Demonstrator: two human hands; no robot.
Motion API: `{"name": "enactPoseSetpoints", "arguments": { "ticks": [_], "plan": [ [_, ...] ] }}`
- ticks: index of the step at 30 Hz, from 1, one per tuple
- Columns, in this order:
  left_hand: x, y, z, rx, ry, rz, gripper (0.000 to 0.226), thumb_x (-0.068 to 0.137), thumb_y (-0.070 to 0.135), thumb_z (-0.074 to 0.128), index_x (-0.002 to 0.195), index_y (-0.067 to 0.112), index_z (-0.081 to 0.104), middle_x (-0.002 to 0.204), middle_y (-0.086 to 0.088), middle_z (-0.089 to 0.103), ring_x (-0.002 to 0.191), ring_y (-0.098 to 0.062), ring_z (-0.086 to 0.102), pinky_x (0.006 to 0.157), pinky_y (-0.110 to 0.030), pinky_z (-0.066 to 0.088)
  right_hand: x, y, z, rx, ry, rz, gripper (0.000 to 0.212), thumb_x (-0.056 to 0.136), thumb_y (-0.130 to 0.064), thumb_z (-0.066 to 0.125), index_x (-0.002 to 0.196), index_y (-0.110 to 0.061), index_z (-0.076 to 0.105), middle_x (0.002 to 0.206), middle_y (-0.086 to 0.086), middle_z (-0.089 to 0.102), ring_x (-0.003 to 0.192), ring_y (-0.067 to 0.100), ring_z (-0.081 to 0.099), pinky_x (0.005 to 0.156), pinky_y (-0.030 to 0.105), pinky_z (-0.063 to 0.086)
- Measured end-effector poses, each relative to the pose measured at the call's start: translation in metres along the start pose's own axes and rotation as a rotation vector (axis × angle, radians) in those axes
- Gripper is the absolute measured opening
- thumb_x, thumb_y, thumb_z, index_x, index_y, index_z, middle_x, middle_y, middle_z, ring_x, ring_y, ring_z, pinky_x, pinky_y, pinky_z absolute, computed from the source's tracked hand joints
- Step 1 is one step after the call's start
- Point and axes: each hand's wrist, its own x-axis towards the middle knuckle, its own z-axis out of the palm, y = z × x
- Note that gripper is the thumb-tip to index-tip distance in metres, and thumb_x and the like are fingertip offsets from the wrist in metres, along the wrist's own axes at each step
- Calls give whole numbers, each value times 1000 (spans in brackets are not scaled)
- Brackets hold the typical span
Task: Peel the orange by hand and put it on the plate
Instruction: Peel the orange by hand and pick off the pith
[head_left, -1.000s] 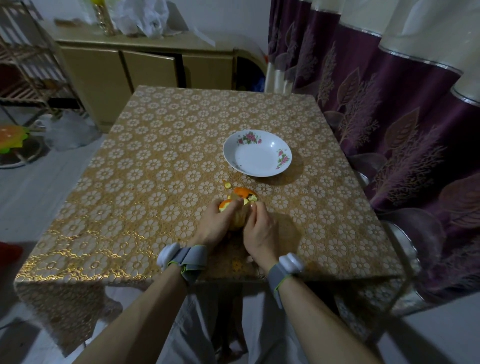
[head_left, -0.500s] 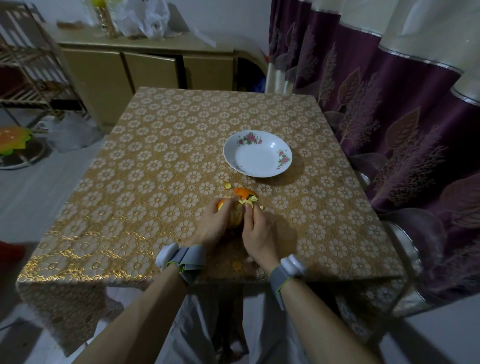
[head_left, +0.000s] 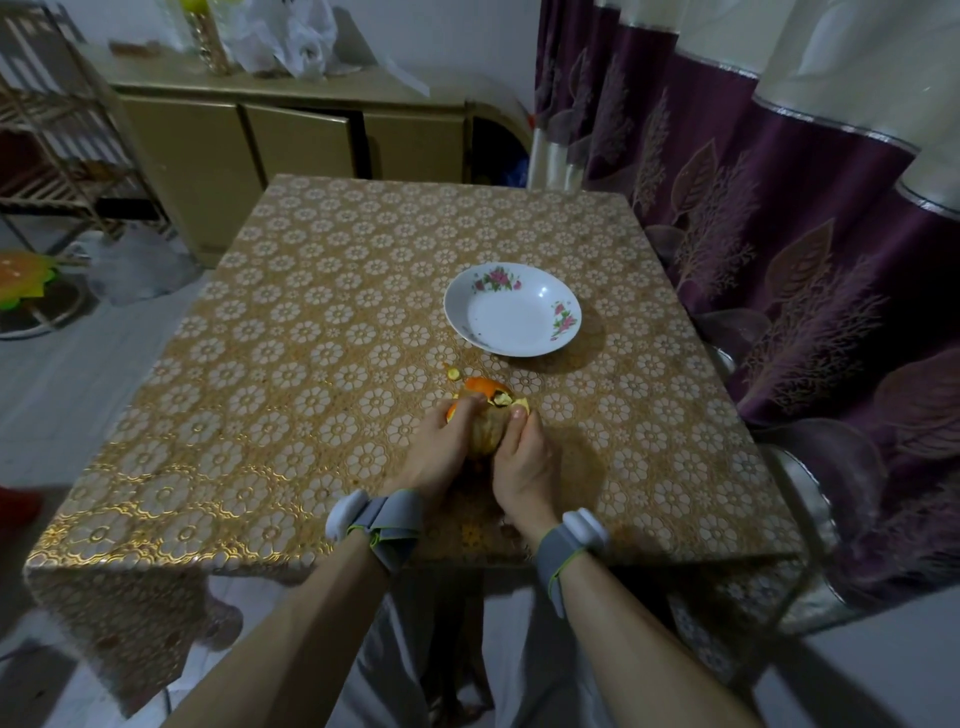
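Observation:
A partly peeled orange (head_left: 488, 431) sits between my two hands just above the table's near half. My left hand (head_left: 434, 452) grips its left side, where orange skin still shows. My right hand (head_left: 522, 462) holds its right side, thumb at the torn peel. Loose orange peel (head_left: 485, 387) curls at the fruit's far top. The pale inner pith faces me. A white plate (head_left: 511, 309) with pink flowers on its rim stands empty beyond the hands, to the right.
A small peel scrap (head_left: 453, 373) lies on the gold flowered tablecloth (head_left: 311, 364) just beyond the fruit. Purple curtains (head_left: 779, 234) hang close on the right. A low cabinet (head_left: 260, 135) stands behind the table, a wooden rack (head_left: 47, 130) at far left.
Both hands stayed on the orange and shifted their fingers slightly. More pale pith shows between them than a second ago. The plate has not moved.

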Motion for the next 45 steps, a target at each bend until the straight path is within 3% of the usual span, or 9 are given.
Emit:
{"name": "enactPoseSetpoints", "arguments": {
  "ticks": [4, 11, 15, 22, 25, 31, 35, 41, 45],
  "plan": [
    [-4, 5, 5, -116, -4, -28, 32, 96, 41, 55, 114, 17, 64, 100, -4, 63, 88, -16, 62, 82, -42, 56, 3, 4, 0, 23, 20, 50, 31, 105, -26, 36, 78, -16, 48, 62, -7, 48, 53, 3, 42, 49, 23, 28],
    [-6, 0, -4, -187, -18, 27, 30, 98, 38, 52, 116, 17, 63, 117, -8, 59, 102, -25, 62, 82, -41, 60, 2, 1, -6, 37, -101, 0, 35, 101, -43, 42, 76, -24, 56, 60, -6, 55, 54, 1, 52, 47, 14, 36],
    [-5, 3, -6, -37, -49, 93, 27, 98, 46, 52, 113, 26, 60, 108, 1, 57, 93, -13, 57, 64, -22, 49, 5, 2, -7, 34, -87, 40, 41, 102, -32, 45, 62, -22, 48, 56, -4, 49, 48, 6, 42, 44, 18, 28],
    [-1, 9, -15, 411, 47, 93, 56, 87, 68, 52, 119, 22, 54, 107, -1, 60, 96, -22, 59, 87, -37, 49, -5, -2, -3, -93, -75, -106, 29, 104, -26, 37, 98, -8, 59, 77, 0, 58, 60, 4, 45, 53, 16, 27],
    [0, 5, -18, 278, 41, 119, 53, 87, 65, 55, 117, 21, 60, 109, -2, 65, 97, -21, 63, 92, -43, 54, -5, -8, 1, -56, -2, -93, 31, 104, -23, 37, 98, -4, 60, 80, 11, 63, 67, 19, 53, 60, 28, 30],
    [-12, 6, -17, -240, -62, 9, 27, 94, 43, 59, 103, 19, 67, 103, -8, 71, 94, -24, 69, 85, -39, 58, -1, -21, 0, 28, 79, 15, 32, 104, -24, 39, 79, -12, 54, 62, -9, 49, 54, 2, 45, 46, 14, 30],
    [-14, 5, -21, -439, -120, -83, 40, 95, 46, 50, 98, 8, 62, 75, -7, 65, 54, -18, 55, 44, -24, 45, 10, -16, -7, 107, 70, 229, 44, 106, -34, 32, 86, -10, 64, 73, 0, 61, 66, 18, 55, 59, 28, 36],
    [-9, -6, -33, -615, -227, -95, 33, 88, 42, 54, 89, 10, 56, 67, -5, 61, 49, -17, 47, 38, -20, 36, 17, -2, -24, -104, -138, 82, 27, 104, -39, 35, 100, -24, 57, 78, -3, 64, 70, 18, 60, 61, 33, 44],
    [-7, -11, -34, -445, -197, -110, 51, 94, 59, 50, 99, 10, 61, 71, -5, 64, 52, -16, 52, 45, -21, 41, 22, -1, -27, -231, -144, -18, 27, 102, -44, 35, 87, -28, 51, 62, -6, 55, 59, 19, 54, 51, 30, 35]
  ]
}}
